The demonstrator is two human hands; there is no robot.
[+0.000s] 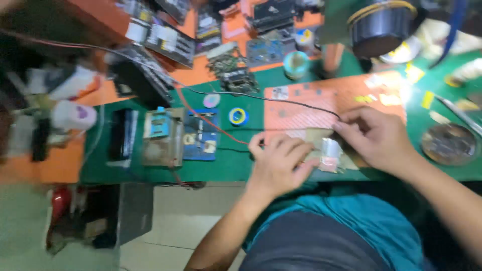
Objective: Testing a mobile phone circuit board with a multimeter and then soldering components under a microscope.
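Both hands meet over a small silvery part (331,149) lying on a scrap of brown card (317,136) at the near edge of the green tabletop (236,165). The left hand (281,163) lies curled over the card's left end, fingers pressing down on it. The right hand (374,138) pinches the card's far edge beside the part. A black wire (281,100) runs to the right fingertips; a red wire (221,129) ends near the left hand. A roll of tape (238,116) lies well apart.

Small silvery and pink packets (331,153) under both hands (321,150); yellow labels (427,99) on green mat (241,160).
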